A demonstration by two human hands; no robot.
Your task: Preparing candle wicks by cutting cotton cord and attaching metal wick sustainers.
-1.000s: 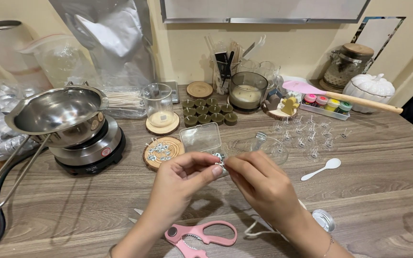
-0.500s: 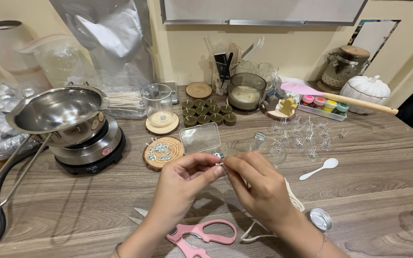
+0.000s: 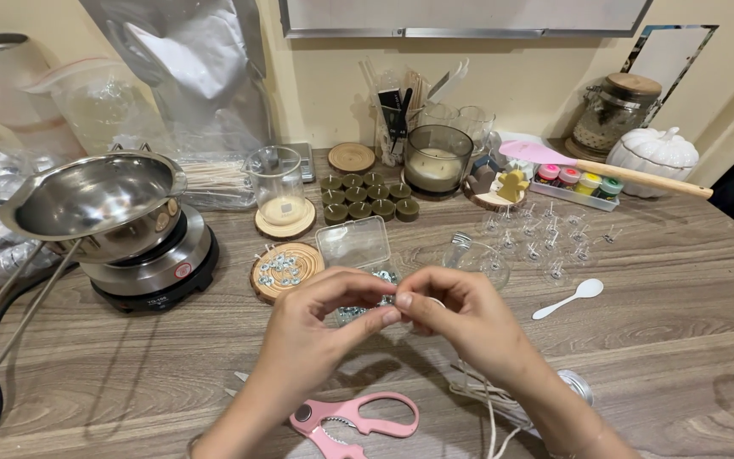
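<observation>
My left hand [image 3: 320, 327] and my right hand [image 3: 465, 319] meet fingertip to fingertip above the wooden table [image 3: 656, 340]. Together they pinch a small metal tab [image 3: 400, 300], mostly hidden by the fingers. A white wick cord [image 3: 488, 406] runs under my right wrist; I cannot tell whether it reaches the fingers. Just behind the hands stands a clear plastic box [image 3: 354, 244] with its lid up and more metal tabs [image 3: 357, 312] inside. Pink scissors [image 3: 354, 418] lie below my left hand.
At the left a steel pot [image 3: 95, 200] sits on a hot plate [image 3: 150, 272]. A wooden coaster [image 3: 286, 269] carries loose tabs. Behind are green tealights [image 3: 367, 195], a glass candle jar [image 3: 437, 160], several clear wick holders [image 3: 541, 238], a white spoon [image 3: 567, 299] and a pink spatula [image 3: 605, 172].
Both hands stay pinched together at the same spot. The fingers have shifted slightly around the small tab, and my right wrist has moved a little to the left.
</observation>
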